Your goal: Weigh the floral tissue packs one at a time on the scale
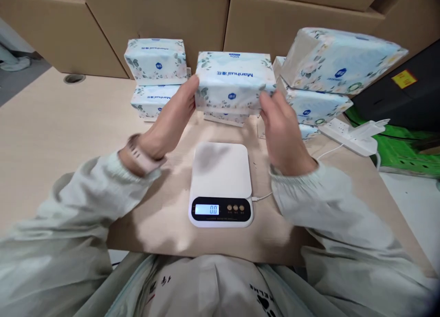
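Note:
My left hand (173, 117) and my right hand (283, 129) grip a pale blue, flower-printed tissue pack (235, 81) by its two ends. Another tissue pack (225, 117) shows partly beneath and behind it; whether the two touch I cannot tell. Nearer to me lies a white kitchen scale (222, 170) with a bare platform, its lit display (206, 209) reading 0.0. Beside my left hand, two tissue packs are stacked, the upper one (156, 62) over the lower one (147, 99). Beyond my right hand rises a taller stack, topped by a large tissue pack (343, 62).
Cardboard boxes (158, 24) form a wall behind the wooden table (68, 133). A white power strip (350, 136) lies at the right, near a green crate (409, 154) and a dark box (400, 83). A thin white cable (263, 197) runs from the scale.

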Demonstrator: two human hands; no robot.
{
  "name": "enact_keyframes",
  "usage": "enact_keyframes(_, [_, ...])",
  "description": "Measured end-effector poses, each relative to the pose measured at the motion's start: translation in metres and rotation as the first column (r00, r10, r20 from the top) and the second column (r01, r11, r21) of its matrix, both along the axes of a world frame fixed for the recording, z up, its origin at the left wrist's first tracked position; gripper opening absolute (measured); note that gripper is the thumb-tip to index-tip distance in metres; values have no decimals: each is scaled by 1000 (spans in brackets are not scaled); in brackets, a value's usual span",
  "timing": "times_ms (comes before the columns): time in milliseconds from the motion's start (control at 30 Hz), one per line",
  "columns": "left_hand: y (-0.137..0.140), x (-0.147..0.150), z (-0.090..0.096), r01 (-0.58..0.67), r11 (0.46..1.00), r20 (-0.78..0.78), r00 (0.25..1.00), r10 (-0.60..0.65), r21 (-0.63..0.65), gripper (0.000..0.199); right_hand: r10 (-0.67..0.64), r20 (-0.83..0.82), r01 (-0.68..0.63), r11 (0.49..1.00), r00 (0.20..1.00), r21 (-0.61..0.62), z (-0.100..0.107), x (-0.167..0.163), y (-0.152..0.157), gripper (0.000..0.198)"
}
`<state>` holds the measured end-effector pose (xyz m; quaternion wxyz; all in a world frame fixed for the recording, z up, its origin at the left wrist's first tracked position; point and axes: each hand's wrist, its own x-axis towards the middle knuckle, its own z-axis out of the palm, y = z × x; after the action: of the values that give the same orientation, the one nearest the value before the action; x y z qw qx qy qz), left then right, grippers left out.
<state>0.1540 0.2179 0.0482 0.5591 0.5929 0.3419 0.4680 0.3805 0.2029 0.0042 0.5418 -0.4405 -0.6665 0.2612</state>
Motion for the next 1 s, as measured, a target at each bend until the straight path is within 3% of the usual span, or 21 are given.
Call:
enact_keyframes(67, [-47,-20,-5,55,997,-58,997,-52,55,56,117,-30,-121,979,993,-166,13,1,-56,53])
enact_keyframes(133, [-88,-39,-18,83,996,-134,988,-78,33,60,175,-46,-181,942,984,-282,13,4,-104,65])
enact_keyframes(267, [-133,-54,-51,130,990,-220,965,-139,-55,66,210,-59,-217,901,976,-376,-20,12,-155,73])
enact_keyframes(333, [-138,-55,-66,123,992,-247,961,-125,-22,66,140,-46,-148,931,989,-333,-40,15,-159,65])
enact_keyframes(400, [-137,-56,-79,64,997,-248,967,-54,33,63,-16,-67,-2,966,998,-259,-55,18,-156,52])
enact_keyframes(533, [-130,-62,-102,-53,997,-159,985,62,61,56,-280,-210,240,951,937,-195,-66,19,-146,43])
enact_keyframes(667, [-126,-64,-111,-65,998,-39,997,66,25,54,-298,-247,267,952,922,-151,-66,19,-144,42])
enact_keyframes(1000, [-124,-60,-107,-134,989,59,989,138,-60,51,-270,-196,267,963,943,-38,-66,24,-145,39])
